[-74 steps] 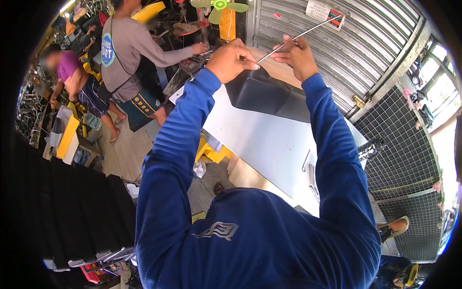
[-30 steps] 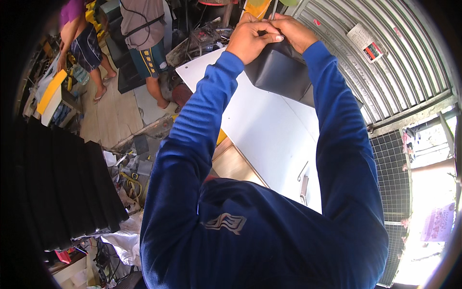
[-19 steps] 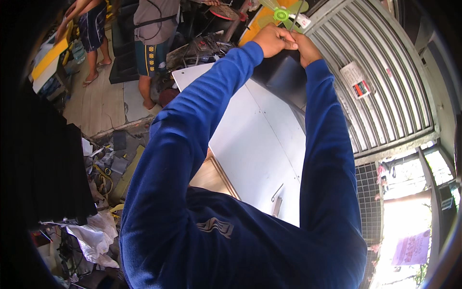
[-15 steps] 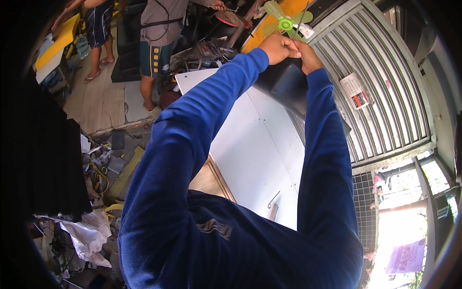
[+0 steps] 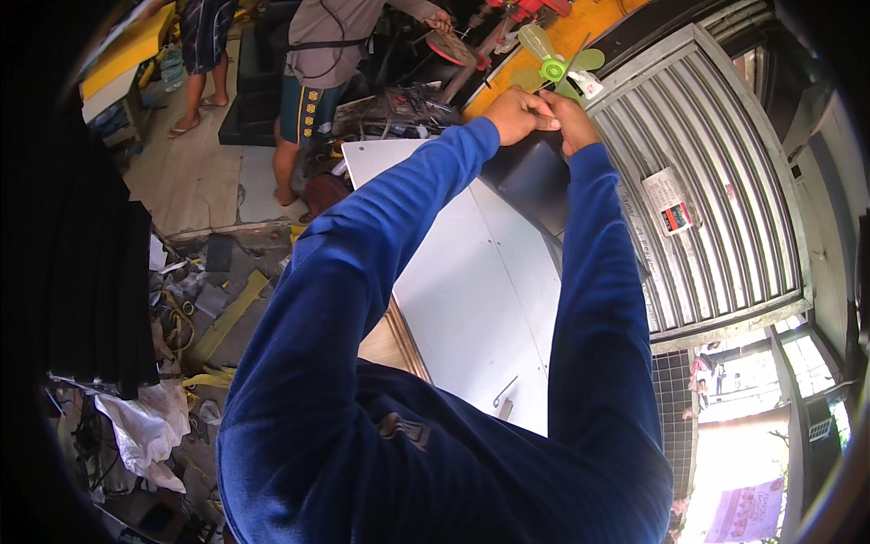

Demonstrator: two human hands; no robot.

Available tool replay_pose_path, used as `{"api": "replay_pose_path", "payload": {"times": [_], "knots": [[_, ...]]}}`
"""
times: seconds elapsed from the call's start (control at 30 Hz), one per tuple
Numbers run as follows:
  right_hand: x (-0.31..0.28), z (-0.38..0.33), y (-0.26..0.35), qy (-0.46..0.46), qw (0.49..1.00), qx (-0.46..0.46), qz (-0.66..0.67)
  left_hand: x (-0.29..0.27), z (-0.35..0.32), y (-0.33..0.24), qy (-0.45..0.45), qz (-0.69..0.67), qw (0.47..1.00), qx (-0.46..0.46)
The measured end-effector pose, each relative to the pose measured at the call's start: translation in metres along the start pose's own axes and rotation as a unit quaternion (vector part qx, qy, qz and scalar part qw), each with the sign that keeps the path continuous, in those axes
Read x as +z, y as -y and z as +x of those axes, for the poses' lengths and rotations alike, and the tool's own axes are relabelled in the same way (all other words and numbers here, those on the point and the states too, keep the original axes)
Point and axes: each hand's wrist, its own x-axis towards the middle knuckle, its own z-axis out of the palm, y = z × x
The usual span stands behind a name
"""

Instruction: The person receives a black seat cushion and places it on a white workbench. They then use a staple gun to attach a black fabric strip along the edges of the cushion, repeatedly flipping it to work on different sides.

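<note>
"Rod [image 5: 574,60], thin, metal, one. Location?"

"Slanting up out of the right hand [image 5: 573,125], crossing in front of a green fan [image 5: 553,70]."

"Grip, right?"

"Fingers closed on the rod's lower part."

"Grip, left?"

"Left hand [image 5: 518,116], one, fingers curled, tips meeting the right hand's. Contents hidden; from where I stand, I cannot tell whether it pinches anything."

"Below the hands?"

"Black piece [image 5: 530,181], smooth-faced, one, at the far part of a white board [image 5: 471,290]. Bent slim tool [image 5: 507,390], one, lying toward the board's near end."

"Surroundings?"

"Ribbed metal shutter [image 5: 725,208], one, on the right. Person in a grey top [image 5: 328,34], standing on the left, past the board's far corner."
</note>
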Motion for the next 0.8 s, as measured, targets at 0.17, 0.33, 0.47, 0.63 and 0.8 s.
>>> {"api": "replay_pose_path", "payload": {"times": [0.17,0.33,0.47,0.63,0.8], "knots": [[0.012,-0.009,0.000,0.017,0.999,0.030,-0.021,-0.004,-0.015,-0.005,-0.016,0.013,1.000,-0.002],[0.014,-0.020,-0.002,0.032,0.999,0.034,-0.008,-0.002,-0.022,-0.008,-0.006,0.016,1.000,0.013],[0.018,-0.036,-0.005,0.006,1.000,-0.008,-0.022,0.003,-0.033,-0.006,0.023,-0.015,0.999,-0.038],[0.012,-0.054,0.002,-0.036,0.991,-0.017,-0.132,0.014,-0.067,-0.003,0.022,-0.077,0.996,-0.026],[-0.014,-0.054,-0.006,-0.087,0.986,-0.055,-0.129,0.023,-0.112,-0.004,0.051,0.054,0.997,0.003]]}}
